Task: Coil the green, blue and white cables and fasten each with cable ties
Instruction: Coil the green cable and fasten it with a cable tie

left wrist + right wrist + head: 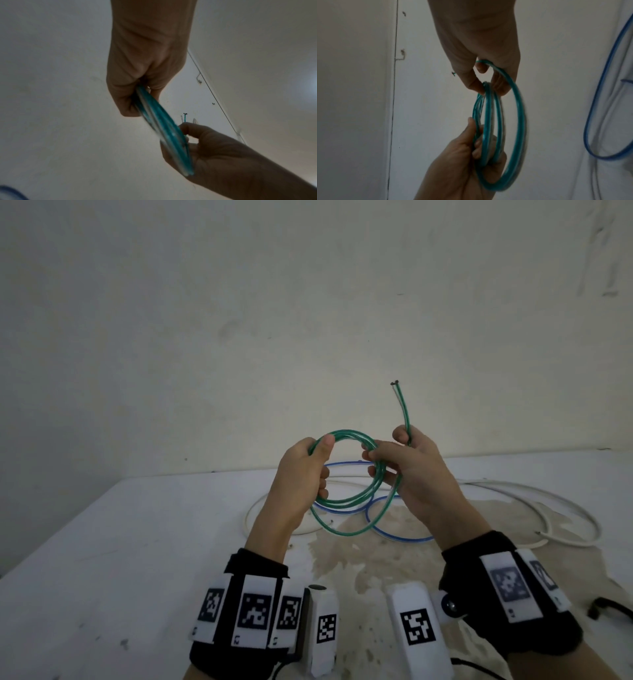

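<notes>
The green cable is wound into several loops that I hold up above the table. My left hand grips the left side of the coil, thumb on top. On the right side of the coil my right hand pinches the loops, and the free green end sticks up from it. One looser green loop hangs lower than the rest. Under the hands, the blue cable and the white cable lie loose on the table.
The white table has a stained patch in front of me and a bare wall behind. A black object lies at the right edge. Part of the blue cable shows in the right wrist view.
</notes>
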